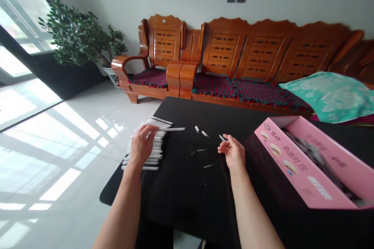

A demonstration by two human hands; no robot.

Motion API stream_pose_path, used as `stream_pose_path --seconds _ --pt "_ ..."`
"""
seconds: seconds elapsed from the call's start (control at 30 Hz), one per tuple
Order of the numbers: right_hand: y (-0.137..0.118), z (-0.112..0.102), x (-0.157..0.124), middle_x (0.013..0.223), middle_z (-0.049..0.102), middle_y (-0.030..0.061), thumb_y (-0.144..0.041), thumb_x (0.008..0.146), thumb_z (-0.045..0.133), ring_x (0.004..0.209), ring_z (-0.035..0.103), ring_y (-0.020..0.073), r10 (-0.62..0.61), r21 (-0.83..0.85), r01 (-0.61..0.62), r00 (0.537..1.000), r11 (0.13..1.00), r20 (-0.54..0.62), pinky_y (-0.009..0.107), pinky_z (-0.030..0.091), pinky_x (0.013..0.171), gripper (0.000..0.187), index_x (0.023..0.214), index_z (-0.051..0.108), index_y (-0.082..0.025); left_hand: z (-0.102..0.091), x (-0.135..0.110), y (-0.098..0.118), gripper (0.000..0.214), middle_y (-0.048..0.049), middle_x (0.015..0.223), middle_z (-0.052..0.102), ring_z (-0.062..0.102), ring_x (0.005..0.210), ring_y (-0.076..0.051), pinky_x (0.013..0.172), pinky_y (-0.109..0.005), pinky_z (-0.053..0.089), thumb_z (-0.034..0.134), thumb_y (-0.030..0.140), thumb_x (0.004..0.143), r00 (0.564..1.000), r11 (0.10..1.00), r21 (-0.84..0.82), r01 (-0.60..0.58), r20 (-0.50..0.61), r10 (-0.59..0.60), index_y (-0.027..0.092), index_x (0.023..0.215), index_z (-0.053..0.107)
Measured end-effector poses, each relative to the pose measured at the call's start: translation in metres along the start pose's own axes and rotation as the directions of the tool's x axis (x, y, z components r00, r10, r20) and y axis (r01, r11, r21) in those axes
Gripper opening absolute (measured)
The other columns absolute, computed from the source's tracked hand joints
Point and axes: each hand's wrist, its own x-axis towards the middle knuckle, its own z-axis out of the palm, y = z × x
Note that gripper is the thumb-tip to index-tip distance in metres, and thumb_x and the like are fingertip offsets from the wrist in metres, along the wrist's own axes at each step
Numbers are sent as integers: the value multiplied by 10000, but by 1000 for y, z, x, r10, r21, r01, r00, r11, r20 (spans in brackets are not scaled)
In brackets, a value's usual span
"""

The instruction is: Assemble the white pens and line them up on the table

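My left hand (142, 146) pinches a white pen barrel (175, 129), which points right above the black table (181, 198). Under and beside that hand lies a row of several white pens (153, 156). My right hand (233, 152) has thumb and forefinger closed on a small whitish pen cap (222, 138); its exact kind is hard to make out. Between the hands lie two white pen caps, one farther left (196, 128) and one nearer the right hand (205, 134). Thin dark pen refills (207, 149) and small black bits (193, 153) lie closer to me.
To the right stands an open pink box (292, 163) with dark and grey items inside. Behind the table runs a wooden sofa (263, 54) with woven seat covers and a turquoise cloth (333, 93). A potted plant (78, 39) is at the left, by the glass door.
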Motion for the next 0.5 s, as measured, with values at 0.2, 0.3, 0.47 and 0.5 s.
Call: stream_pose_path --seconds 0.2,0.3,0.47,0.5 --pt "-1 -2 1 518 684 21 -428 656 817 388 636 172 -9 11 9 1000 1000 -3 244 519 333 416 893 697 -108 -32 -26 -55 246 -46 1162 665 618 1089 -231 981 -375 470 491 359 930 1000 996 92 -20 14 19 237 980 699" --pt "-2 -2 1 513 680 16 -432 663 811 387 635 169 -14 6 14 1000 1000 -5 239 516 333 406 885 695 -113 -36 -36 -70 254 -56 1177 661 611 1103 -248 992 -412 468 489 375 925 1000 991 135 -12 13 10 241 972 700" --pt "-1 -1 0 515 678 18 -446 667 807 388 636 171 -15 -3 15 1000 1000 2 240 512 333 424 894 688 -109 -34 -45 -81 260 -60 1204 648 603 1109 -261 1004 -439 462 476 381 918 1000 983 184 7 28 -12 247 967 693" --pt "-1 0 0 517 678 18 -445 665 807 388 635 171 -14 -4 14 1000 1000 2 239 510 331 425 896 688 -109 -34 -46 -82 260 -63 1217 641 598 1118 -265 1008 -445 459 477 385 916 1000 982 191 5 27 -11 248 982 688"
